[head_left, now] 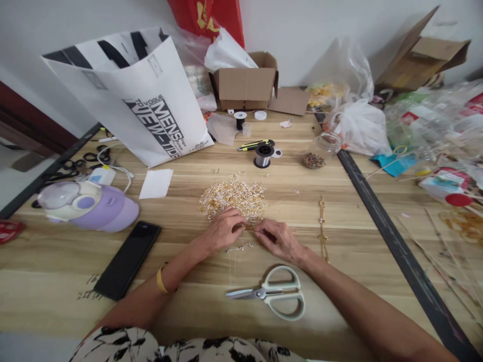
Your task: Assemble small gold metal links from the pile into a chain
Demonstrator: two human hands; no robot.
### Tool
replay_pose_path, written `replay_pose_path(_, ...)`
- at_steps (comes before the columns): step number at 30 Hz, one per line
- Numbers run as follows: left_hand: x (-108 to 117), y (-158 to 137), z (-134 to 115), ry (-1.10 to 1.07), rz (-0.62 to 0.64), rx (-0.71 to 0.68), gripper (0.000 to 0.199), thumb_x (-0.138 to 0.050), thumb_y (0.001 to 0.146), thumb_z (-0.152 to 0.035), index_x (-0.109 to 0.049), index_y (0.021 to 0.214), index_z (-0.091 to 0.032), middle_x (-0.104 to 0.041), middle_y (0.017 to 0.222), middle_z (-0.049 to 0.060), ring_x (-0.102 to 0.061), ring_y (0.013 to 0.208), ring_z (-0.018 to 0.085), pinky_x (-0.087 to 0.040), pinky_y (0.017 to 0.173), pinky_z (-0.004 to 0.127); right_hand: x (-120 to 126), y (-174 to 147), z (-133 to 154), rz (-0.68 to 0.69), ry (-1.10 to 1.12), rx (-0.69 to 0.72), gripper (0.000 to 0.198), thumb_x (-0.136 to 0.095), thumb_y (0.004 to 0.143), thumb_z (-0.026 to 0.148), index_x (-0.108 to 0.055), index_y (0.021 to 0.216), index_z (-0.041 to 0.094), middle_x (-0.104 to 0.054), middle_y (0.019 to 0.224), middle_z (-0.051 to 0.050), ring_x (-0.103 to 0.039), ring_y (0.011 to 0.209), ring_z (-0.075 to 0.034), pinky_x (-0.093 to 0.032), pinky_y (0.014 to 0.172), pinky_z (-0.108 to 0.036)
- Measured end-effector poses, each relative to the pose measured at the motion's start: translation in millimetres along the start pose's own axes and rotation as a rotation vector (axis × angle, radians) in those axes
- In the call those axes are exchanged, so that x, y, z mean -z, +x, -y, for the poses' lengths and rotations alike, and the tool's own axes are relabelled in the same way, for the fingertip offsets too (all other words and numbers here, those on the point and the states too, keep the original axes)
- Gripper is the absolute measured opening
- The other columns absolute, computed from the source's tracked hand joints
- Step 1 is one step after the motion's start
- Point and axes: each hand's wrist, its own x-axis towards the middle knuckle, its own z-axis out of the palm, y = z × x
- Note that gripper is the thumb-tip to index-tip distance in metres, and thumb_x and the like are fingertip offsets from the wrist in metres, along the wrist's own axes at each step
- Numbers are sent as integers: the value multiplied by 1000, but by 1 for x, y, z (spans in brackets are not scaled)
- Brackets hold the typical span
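Note:
My left hand [227,229] and my right hand [277,239] meet at the near edge of a pile of small gold and silver beads or findings [234,193]. Their fingertips are pinched on a thin gold-coloured piece [249,228] that spans the gap between them; its exact kind is too small to make out. Just below lies a short silver-coloured beaded strand [239,248], with fine thread trailing from it. Scissors [285,291] with pale handles rest nearer me, blades pointing left. A gold chain strand [322,229] lies beyond my right wrist.
At the left are a phone [128,259], a purple bottle [101,203] and a white paper [156,183]. Behind the pile stand a wire spool [263,156], a utility knife [254,145], a jar of beads [315,159], a white bag [139,100] and a cardboard box [247,84].

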Motion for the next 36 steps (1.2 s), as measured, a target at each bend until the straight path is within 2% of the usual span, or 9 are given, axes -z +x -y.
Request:
replay_pose_path(5, -1, 1, -4, -111, -42, -56, 13, -60, 81, -22, -66, 90, -15, -65, 83, 6, -56, 81, 17, -45, 77, 30, -1, 0, -2, -7, 10, 11, 11, -48, 92, 20, -57, 87, 18, -60, 72, -4, -55, 61, -13, -43, 56, -23)
replay_pose_path(8, -3, 1, -6, -157, -40, -80, 14, -62, 82, -27, -67, 85, -15, -66, 80, 6, -58, 79, 17, -45, 77, 30, -1, 0, -3, 3, 22, 15, 10, -48, 92, 20, -57, 88, 18, -62, 75, -5, -57, 64, -14, -45, 58, -24)
replay_pose_path(18, -3, 1, -10, -197, -37, -101, 14, -56, 85, -17, -65, 75, -14, -64, 71, 4, -55, 72, 15, -43, 72, 26, -1, 0, -3, -10, -39, 24, 8, -49, 91, 20, -57, 90, 18, -58, 74, -4, -53, 63, -13, -42, 56, -24)
replay_pose_path(23, 2, 4, -11, -225, -98, -5, 17, -56, 84, -20, -64, 71, -14, -63, 68, 3, -54, 67, 13, -42, 68, 25, 9, 3, 26, -124, -48, -41, 12, -51, 90, 21, -57, 99, 16, -54, 70, -2, -45, 54, -11, -38, 50, -24)
replay_pose_path(26, 3, 6, -11, -242, -100, 5, 21, -54, 86, -25, -63, 70, -14, -64, 70, 2, -55, 68, 13, -42, 68, 25, 11, 6, 70, 45, 162, -110, 13, -51, 90, 25, -60, 93, 17, -61, 75, -4, -48, 52, -10, -40, 46, -22)
replay_pose_path(27, 3, 8, -12, -233, -108, 4, 21, -54, 86, -24, -63, 69, -14, -64, 69, 2, -54, 68, 13, -42, 69, 25, 11, 8, 87, 159, 262, -171, 15, -52, 90, 28, -61, 94, 17, -62, 74, -3, -52, 55, -10, -43, 48, -21)
replay_pose_path(30, 3, 11, -14, -174, -161, -16, 19, -55, 83, -17, -61, 66, -15, -62, 66, 1, -54, 67, 13, -41, 68, 25, 5, 20, 133, 527, 539, -291, 32, -53, 89, 38, -59, 112, 16, -68, 98, -6, -64, 84, -14, -51, 72, -23)
replay_pose_path(34, 3, 13, -17, -85, -167, -74, 18, -55, 82, -13, -60, 65, -15, -61, 64, 1, -53, 67, 13, -40, 68, 25, -22, 48, 154, 953, 556, -280, 69, -56, 79, 58, -48, 132, 15, -58, 127, -13, -61, 105, -23, -51, 83, -28)
replay_pose_path(36, 4, 13, -18, -43, -139, -105, 18, -55, 83, -14, -60, 65, -15, -60, 64, 1, -52, 67, 14, -40, 67, 25, -43, 59, 154, 1114, 582, -291, 75, -57, 74, 65, -51, 131, 16, -61, 124, -10, -63, 103, -23, -52, 81, -27)
